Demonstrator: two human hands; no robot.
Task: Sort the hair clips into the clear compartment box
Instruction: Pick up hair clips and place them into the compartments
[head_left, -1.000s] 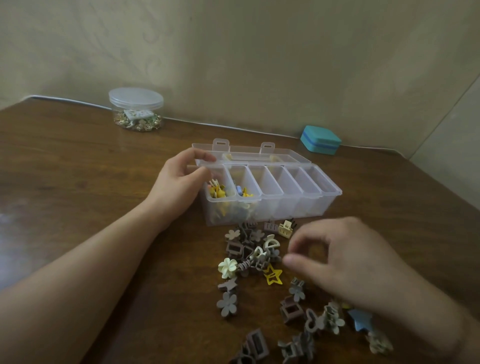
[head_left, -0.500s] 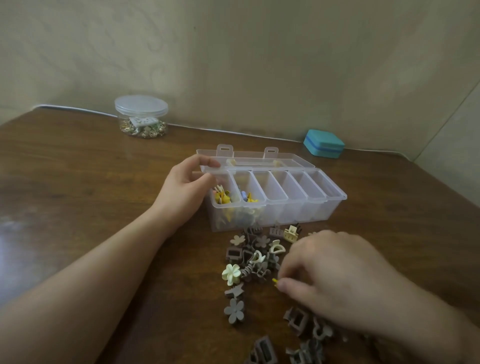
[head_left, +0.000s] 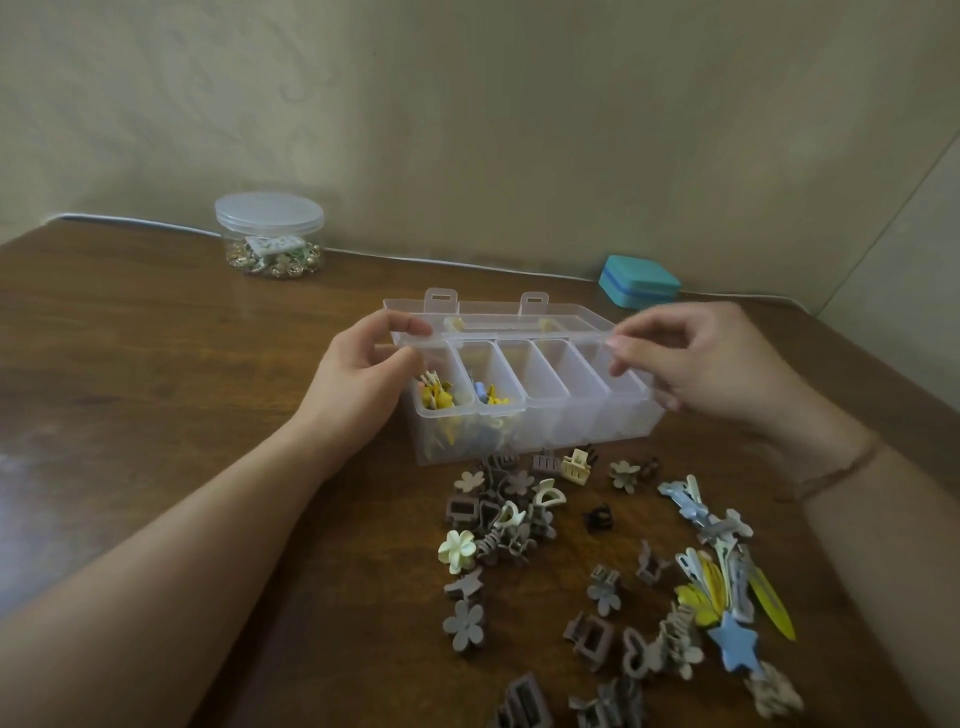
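No writing can be read on anything. The left hand (head_left: 358, 384) pinches the left end of the clear compartment box (head_left: 530, 395), whose long axis runs left to right across the tabletop (head_left: 156, 364); yellow clips lie in its two leftmost compartments. The right hand (head_left: 711, 364) has its fingers (head_left: 621, 340) curled on the right end. Loose hair clips (head_left: 498, 519) are scattered just in front.

Left hand (head_left: 358, 387) and right hand (head_left: 711, 364) holding clear compartment box (head_left: 530, 410), hair clips (head_left: 519, 512) scattered nearby
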